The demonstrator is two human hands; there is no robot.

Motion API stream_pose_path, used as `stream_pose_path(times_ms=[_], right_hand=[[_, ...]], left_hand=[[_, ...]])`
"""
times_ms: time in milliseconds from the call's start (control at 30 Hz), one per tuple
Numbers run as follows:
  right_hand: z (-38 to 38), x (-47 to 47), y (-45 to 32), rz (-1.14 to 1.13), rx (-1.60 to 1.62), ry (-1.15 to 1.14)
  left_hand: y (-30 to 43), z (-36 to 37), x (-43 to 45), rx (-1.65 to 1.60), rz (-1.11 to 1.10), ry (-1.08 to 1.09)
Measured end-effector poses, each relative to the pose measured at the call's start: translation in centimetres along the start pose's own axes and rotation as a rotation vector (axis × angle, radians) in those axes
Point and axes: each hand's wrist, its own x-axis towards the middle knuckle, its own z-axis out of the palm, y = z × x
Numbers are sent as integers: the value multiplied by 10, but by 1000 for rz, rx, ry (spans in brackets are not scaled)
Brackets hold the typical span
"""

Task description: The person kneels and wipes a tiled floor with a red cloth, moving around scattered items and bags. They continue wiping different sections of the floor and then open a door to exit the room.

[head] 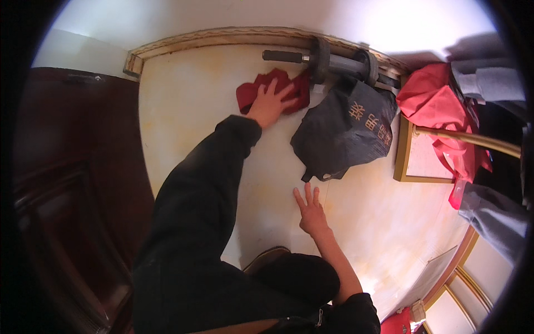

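My left hand point(273, 102), its fingers spread, reaches onto a crumpled dark red cloth point(273, 79) on the tiled floor. Close to my right hand point(313, 211), whose fingers are apart with nothing between them, is the handle end of a black bag point(344, 129) bearing printed characters. The bag lies on its side to the right of the cloth. Behind both, along the wall, rests a grey bar point(346, 64) with a black foam grip and dark ring-shaped supports.
A dark wooden door point(79, 167) stands on the left. A patterned baseboard point(233, 35) runs along the wall. At right, a red bag point(434, 100) and grey clothing point(496, 217) hang by a gold rail point(471, 140). A red item point(396, 322) sits at the lower right.
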Motion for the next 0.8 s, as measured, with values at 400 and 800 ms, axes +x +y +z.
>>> stream_pose_path(times_ms=[400, 800], right_hand=[[36, -42, 26, -94, 536, 344], [84, -150, 50, -54, 463, 428]], left_hand=[[159, 20, -242, -79, -331, -109], [267, -15, -344, -1318, -833, -99]])
